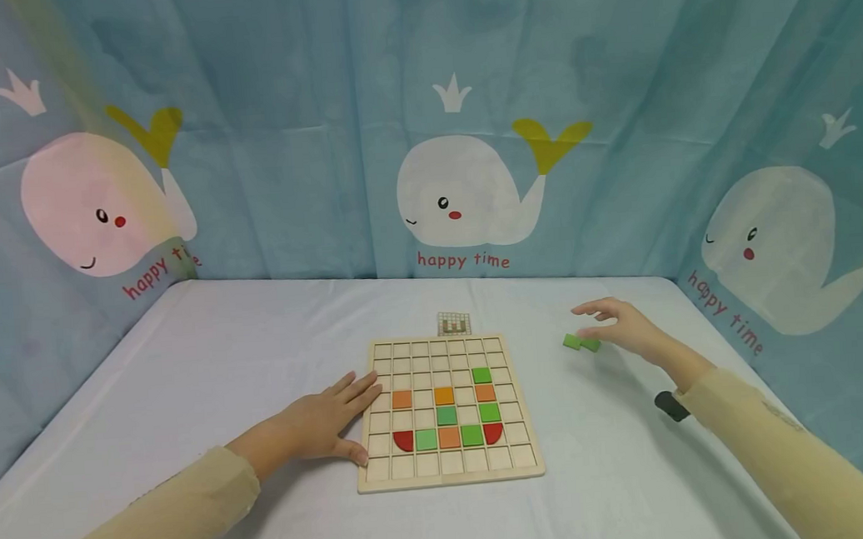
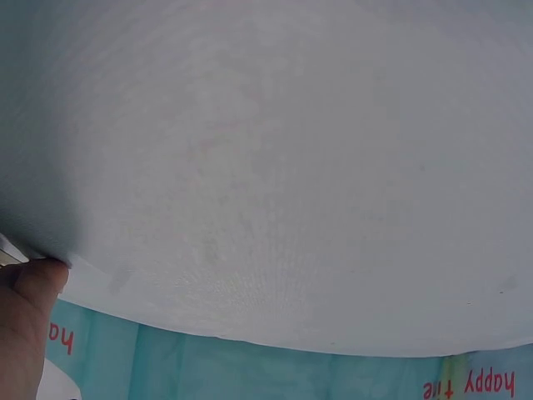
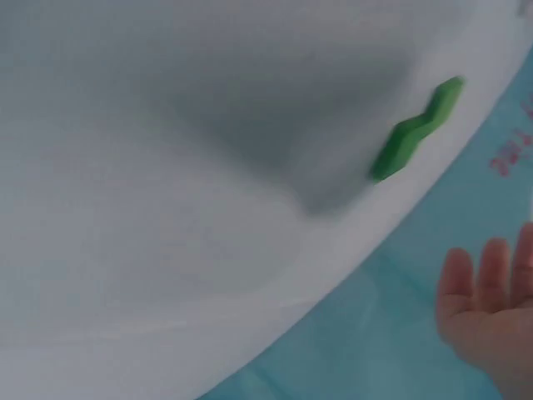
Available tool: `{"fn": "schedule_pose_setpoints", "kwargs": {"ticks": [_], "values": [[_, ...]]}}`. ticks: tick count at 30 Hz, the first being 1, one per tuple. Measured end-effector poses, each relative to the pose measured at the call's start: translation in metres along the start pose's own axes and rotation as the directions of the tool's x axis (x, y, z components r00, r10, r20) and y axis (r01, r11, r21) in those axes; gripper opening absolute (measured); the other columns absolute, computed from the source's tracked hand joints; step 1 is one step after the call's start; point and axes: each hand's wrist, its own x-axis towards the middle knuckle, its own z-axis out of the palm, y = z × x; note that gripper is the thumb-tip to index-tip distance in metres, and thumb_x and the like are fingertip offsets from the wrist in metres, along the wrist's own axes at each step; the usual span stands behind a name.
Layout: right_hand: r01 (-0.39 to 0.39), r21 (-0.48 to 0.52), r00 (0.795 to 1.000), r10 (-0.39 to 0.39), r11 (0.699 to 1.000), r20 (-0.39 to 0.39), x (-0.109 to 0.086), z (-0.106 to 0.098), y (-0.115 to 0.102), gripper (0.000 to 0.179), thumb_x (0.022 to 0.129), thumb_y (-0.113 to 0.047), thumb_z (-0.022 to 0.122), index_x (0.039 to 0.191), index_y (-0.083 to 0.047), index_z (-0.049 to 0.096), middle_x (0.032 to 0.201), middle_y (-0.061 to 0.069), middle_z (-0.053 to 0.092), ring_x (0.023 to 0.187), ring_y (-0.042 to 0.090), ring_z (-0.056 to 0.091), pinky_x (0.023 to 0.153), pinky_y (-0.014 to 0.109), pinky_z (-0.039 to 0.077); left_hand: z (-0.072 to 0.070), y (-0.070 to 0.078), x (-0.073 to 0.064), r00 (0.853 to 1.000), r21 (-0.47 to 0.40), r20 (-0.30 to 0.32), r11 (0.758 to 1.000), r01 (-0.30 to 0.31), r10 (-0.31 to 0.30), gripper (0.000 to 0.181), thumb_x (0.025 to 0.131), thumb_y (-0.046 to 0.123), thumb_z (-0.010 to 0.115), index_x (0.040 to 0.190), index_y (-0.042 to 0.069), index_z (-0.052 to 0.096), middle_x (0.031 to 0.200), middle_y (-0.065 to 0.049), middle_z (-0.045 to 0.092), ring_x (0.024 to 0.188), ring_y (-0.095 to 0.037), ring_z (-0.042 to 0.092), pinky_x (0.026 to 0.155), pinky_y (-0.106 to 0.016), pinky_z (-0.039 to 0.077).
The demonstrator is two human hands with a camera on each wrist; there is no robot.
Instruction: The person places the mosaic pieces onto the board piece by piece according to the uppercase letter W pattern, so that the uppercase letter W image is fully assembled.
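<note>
A wooden grid board [image 1: 454, 478] lies on the white table with green and orange square tiles and two red rounded pieces in its cells. My left hand [image 1: 325, 419] rests at the board's left edge, fingers spread and straight; in the left wrist view only part of this hand [image 2: 29, 308] shows. To the right of the board, two green tiles [image 1: 572, 341] lie touching or nearly so on the cloth. Just above them hovers my right hand [image 1: 624, 331], fingers loosely extended, holding nothing. The right wrist view shows the green tiles [image 3: 398, 150] apart from the hand [image 3: 495, 308].
A small card [image 1: 454, 324] with a printed grid pattern lies behind the board's far edge. White cloth [image 1: 184, 379] covers the table. Blue curtains [image 1: 284, 205] with whale prints stand around the back and sides. A dark object [image 1: 670, 406] sits by the right sleeve's cuff.
</note>
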Motion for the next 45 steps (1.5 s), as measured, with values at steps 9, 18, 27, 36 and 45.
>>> {"fn": "schedule_pose_setpoints", "kwargs": {"ticks": [9,18,27,36,45], "values": [[0.031,-0.086,0.99,-0.019,0.996,0.138,0.02,-0.003,0.021,0.051,0.091,-0.022,0.07,0.134,0.0,0.054,0.137,0.026,0.04,0.123,0.047,0.037,0.095,0.064,0.035,0.0,-0.001,-0.001,1.0,-0.002,-0.012,1.0,-0.018,0.018,0.104,0.078,0.07,0.06,0.153,0.006,0.027,0.161,-0.012,0.017,0.144,-0.041,0.017,0.098,-0.056,0.041],[0.006,-0.146,0.964,0.033,0.989,0.264,0.039,0.0,0.037,0.056,0.083,-0.021,0.078,0.131,0.0,0.057,0.139,0.035,0.041,0.13,0.053,0.034,0.102,0.063,0.032,0.002,-0.002,0.0,1.0,0.01,-0.013,1.0,-0.01,0.01,0.105,0.078,0.07,0.06,0.154,0.007,0.026,0.161,-0.01,0.016,0.144,-0.04,0.017,0.099,-0.055,0.041],[0.015,-0.136,0.955,0.026,0.991,0.297,0.043,-0.001,0.038,0.05,0.084,-0.015,0.077,0.126,0.002,0.057,0.138,0.039,0.038,0.129,0.057,0.031,0.101,0.067,0.029,-0.001,0.001,-0.001,1.0,0.0,-0.01,1.0,-0.017,0.017,0.105,0.077,0.07,0.06,0.154,0.007,0.026,0.161,-0.01,0.016,0.144,-0.04,0.017,0.098,-0.056,0.041],[0.055,-0.143,0.949,-0.007,0.988,0.317,0.045,0.0,0.038,0.039,0.085,-0.014,0.076,0.117,0.001,0.059,0.137,0.041,0.038,0.129,0.059,0.03,0.101,0.068,0.028,0.001,-0.002,-0.001,1.0,-0.002,-0.011,1.0,-0.026,0.026,0.105,0.078,0.072,0.057,0.154,0.006,0.025,0.161,-0.011,0.016,0.144,-0.042,0.017,0.099,-0.058,0.04],[0.045,-0.142,0.952,0.001,0.989,0.305,0.045,0.0,0.038,0.032,0.083,-0.014,0.077,0.107,-0.004,0.059,0.129,0.034,0.047,0.122,0.05,0.041,0.096,0.061,0.035,0.0,0.0,0.0,1.0,0.011,-0.004,1.0,-0.006,0.006,0.104,0.078,0.07,0.059,0.154,0.007,0.026,0.161,-0.011,0.016,0.144,-0.04,0.017,0.1,-0.056,0.04]]}}
